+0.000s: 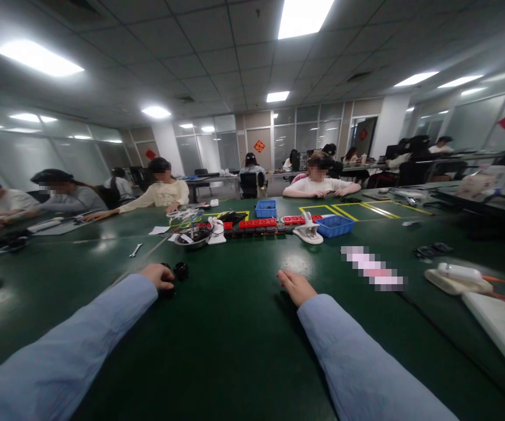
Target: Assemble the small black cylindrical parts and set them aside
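On the green tabletop, my left hand has its fingers curled down over a small black part that shows only at its edges. Just right of those fingertips stands a round black piece, apart from the hand. My right hand rests on the table some way to the right. Its fingers are bent and pressed together, and nothing shows in them. The palm side of each hand is hidden.
Across the table's middle lie a metal bowl of dark parts, red power strips, a white clamp-like stand and blue bins. A wrench lies left. White devices and a cable sit right. Several people work around.
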`<action>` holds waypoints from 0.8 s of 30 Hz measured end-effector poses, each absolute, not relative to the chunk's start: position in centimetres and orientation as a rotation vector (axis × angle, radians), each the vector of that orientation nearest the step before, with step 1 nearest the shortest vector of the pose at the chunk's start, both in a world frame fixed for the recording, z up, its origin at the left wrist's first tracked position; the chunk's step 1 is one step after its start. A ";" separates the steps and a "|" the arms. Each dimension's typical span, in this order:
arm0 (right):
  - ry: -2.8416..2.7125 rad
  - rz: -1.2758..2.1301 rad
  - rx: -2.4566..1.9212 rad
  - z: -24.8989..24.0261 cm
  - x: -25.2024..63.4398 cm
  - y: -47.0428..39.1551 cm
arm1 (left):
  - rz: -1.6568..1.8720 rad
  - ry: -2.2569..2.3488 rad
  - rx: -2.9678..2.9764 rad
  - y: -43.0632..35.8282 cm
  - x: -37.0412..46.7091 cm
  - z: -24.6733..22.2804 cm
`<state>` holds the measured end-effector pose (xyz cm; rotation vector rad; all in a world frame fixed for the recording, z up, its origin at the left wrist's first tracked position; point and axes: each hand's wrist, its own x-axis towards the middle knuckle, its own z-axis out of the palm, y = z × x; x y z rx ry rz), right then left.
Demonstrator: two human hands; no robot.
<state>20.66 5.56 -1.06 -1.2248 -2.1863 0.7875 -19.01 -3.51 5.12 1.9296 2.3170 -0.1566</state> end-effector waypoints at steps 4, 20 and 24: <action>-2.181 0.798 -1.232 -1.1 20.7 5.5 | -0.372 2.282 1.976 -3.1 -18.8 5.3; -2.187 0.738 -1.227 -0.8 20.7 5.4 | 0.033 2.354 2.695 -5.3 -7.4 8.3; -2.172 0.693 -1.229 -0.9 20.7 5.5 | 0.040 2.125 2.834 -5.3 -2.5 5.9</action>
